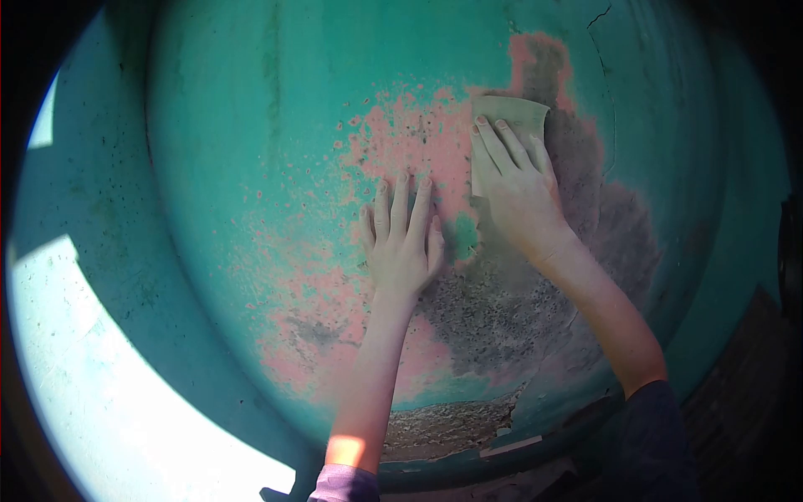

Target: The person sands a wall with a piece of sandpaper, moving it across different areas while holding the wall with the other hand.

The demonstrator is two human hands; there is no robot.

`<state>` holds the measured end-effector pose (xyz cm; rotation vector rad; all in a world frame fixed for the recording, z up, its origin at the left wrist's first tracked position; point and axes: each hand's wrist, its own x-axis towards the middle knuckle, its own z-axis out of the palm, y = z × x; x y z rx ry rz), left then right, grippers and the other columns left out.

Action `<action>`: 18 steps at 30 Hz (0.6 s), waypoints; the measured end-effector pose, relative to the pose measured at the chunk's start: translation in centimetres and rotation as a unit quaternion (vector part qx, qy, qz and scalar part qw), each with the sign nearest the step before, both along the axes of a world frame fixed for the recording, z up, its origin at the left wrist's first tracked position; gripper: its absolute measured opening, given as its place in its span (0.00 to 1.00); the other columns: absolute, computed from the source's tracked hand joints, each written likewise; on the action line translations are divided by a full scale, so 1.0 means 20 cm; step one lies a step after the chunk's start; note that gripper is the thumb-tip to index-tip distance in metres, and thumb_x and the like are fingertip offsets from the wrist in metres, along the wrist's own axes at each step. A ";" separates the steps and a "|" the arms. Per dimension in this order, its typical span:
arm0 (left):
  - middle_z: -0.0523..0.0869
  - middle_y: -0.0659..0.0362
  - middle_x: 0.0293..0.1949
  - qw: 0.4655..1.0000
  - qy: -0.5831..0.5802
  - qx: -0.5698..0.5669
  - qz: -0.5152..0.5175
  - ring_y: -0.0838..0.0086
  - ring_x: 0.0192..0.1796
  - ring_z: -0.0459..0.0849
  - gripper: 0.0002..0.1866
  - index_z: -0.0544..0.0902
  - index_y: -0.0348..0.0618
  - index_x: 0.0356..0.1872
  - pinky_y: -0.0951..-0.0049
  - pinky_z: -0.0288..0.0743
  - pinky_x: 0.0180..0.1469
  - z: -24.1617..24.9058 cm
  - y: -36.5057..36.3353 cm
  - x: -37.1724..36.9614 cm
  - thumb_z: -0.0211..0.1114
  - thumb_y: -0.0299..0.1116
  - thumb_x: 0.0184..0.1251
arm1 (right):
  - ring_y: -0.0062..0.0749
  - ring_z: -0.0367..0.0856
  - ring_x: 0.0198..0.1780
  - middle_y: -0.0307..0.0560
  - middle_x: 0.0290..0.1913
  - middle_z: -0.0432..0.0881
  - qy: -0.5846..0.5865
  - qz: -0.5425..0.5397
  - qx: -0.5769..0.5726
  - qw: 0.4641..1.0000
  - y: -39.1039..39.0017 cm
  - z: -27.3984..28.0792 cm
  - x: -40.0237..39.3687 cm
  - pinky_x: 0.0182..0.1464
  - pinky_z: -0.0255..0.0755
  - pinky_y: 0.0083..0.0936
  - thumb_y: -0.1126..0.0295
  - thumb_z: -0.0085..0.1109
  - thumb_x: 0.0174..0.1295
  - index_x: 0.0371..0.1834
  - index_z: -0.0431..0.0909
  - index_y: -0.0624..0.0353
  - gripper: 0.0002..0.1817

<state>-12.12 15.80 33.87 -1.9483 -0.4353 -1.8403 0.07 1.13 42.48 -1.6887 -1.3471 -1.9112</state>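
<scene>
My right hand (514, 180) lies flat with its fingers stretched over a sheet of sandpaper (523, 111), pressing it against a teal painted surface (251, 125). The sheet is pale grey-green, with its top edge slightly curved. To the left and lower, my left hand (400, 238) rests on the same surface, fingers spread and nothing under them that I can see. Around both hands the paint is worn through to a pink layer (418, 138) and dark grey patches (493, 322). Dust coats both hands.
A thin crack (600, 50) runs down the upper right of the surface. Near the bottom, a rough brown broken patch (452, 427) shows below the paint. Bright sunlight falls on the lower left part (125, 376). Dark, rough ground or wall (736, 393) lies at the lower right.
</scene>
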 end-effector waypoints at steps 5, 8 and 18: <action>0.65 0.55 0.80 1.000 -0.010 0.007 0.006 0.51 0.80 0.63 0.32 0.71 0.57 0.78 0.43 0.50 0.78 0.00 0.01 0.01 0.54 0.41 0.71 | 0.38 0.69 0.76 0.44 0.76 0.71 -0.033 0.001 0.018 0.999 0.01 0.10 0.05 0.77 0.57 0.52 0.69 0.57 0.63 0.73 0.72 0.60 0.31; 0.65 0.55 0.80 1.000 -0.004 0.008 0.012 0.51 0.80 0.62 0.33 0.70 0.57 0.78 0.43 0.50 0.78 0.00 0.01 0.01 0.53 0.41 0.70 | 0.38 0.69 0.75 0.44 0.75 0.72 -0.029 -0.004 0.043 0.999 0.02 0.20 0.04 0.76 0.57 0.51 0.69 0.58 0.63 0.73 0.72 0.60 0.31; 0.64 0.54 0.81 1.000 0.008 -0.006 0.019 0.51 0.81 0.61 0.34 0.69 0.57 0.79 0.43 0.47 0.79 -0.02 0.00 0.01 0.53 0.41 0.69 | 0.41 0.68 0.76 0.44 0.77 0.69 -0.024 0.031 -0.003 0.999 0.01 0.10 0.02 0.76 0.56 0.52 0.69 0.58 0.63 0.74 0.71 0.59 0.32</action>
